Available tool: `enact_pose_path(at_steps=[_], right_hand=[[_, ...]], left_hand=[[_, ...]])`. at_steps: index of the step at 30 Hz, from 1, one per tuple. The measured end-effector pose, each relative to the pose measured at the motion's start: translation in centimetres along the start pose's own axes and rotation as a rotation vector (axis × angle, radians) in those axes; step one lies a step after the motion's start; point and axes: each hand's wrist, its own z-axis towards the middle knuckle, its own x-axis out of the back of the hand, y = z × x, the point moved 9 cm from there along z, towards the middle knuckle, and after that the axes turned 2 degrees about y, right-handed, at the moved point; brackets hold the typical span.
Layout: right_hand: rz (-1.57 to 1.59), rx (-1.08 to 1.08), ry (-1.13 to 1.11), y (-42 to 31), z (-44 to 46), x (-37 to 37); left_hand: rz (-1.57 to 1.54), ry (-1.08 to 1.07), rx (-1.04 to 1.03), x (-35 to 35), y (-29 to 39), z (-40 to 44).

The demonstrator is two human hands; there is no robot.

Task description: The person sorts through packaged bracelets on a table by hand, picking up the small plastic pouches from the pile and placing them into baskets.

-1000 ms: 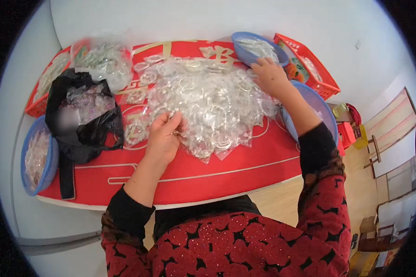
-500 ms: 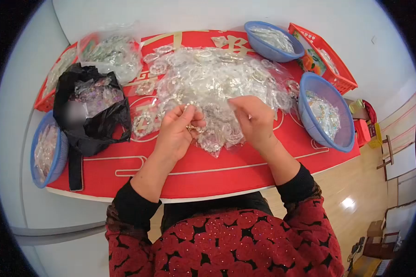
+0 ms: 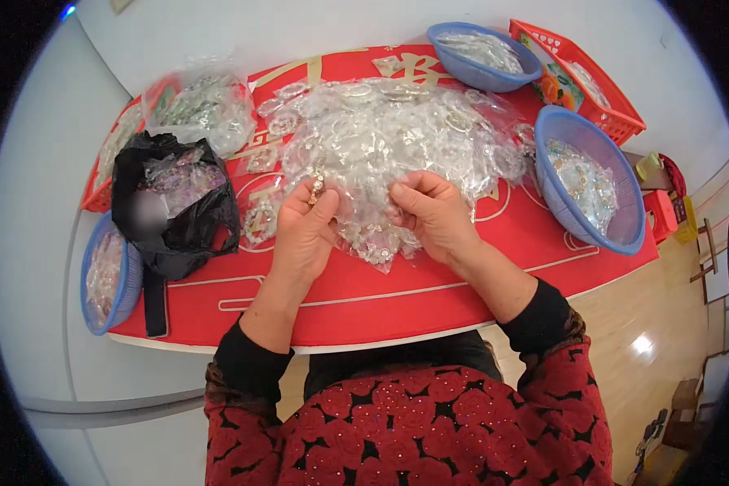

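A wide pile of clear plastic packets (image 3: 405,134) with beaded pieces inside covers the middle of the red tablecloth (image 3: 364,312). Over its near left part, my left hand (image 3: 306,223) is closed on a small gold-coloured beaded piece (image 3: 317,188), which sticks up between thumb and fingers. My right hand (image 3: 436,212) is pinched just to the right, its fingertips over the packets. What it holds, perhaps thin clear plastic, cannot be made out against the pile.
A black bag (image 3: 174,255) and a clear bag (image 3: 206,113) of packets stand left, near a blue basket (image 3: 130,283) and a red basket (image 3: 97,194). Two blue baskets, upper (image 3: 486,77) and lower (image 3: 571,215), and a red crate (image 3: 620,121) are on the right.
My right hand has come from the upper right blue basket to the middle, beside my left hand. My left hand has turned and raised the beaded piece. The view has shifted slightly.
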Motion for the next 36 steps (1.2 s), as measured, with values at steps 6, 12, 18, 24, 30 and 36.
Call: enact_pose_path(at_steps=[6,12,18,24,30,36], right_hand=[[-0.029,-0.053,-0.082,0.1,-0.1,-0.7],[-0.124,0.052,-0.055,-1.2,0.5,0.2],[-0.108,0.055,-0.008,-1.2,0.8,0.6],[-0.152,0.074,-0.040,-1.2,0.6,0.0],[-0.112,0.060,-0.088,-0.9,0.7,-0.1],[-0.193,0.147,-0.158,-1.8,0.3,-0.9]], left_hand=[[0.155,0.011,-0.045,0.2,0.1,0.0],[0.076,0.011,0.042,0.7,-0.6,-0.1],[0.110,0.069,0.039,0.2,-0.6,-0.3],[0.132,0.112,-0.029,1.5,-0.1,-0.5],[0.082,0.148,-0.039,1.6,0.0,-0.5],[0.086,0.100,-0.021,1.4,-0.2,-0.3]])
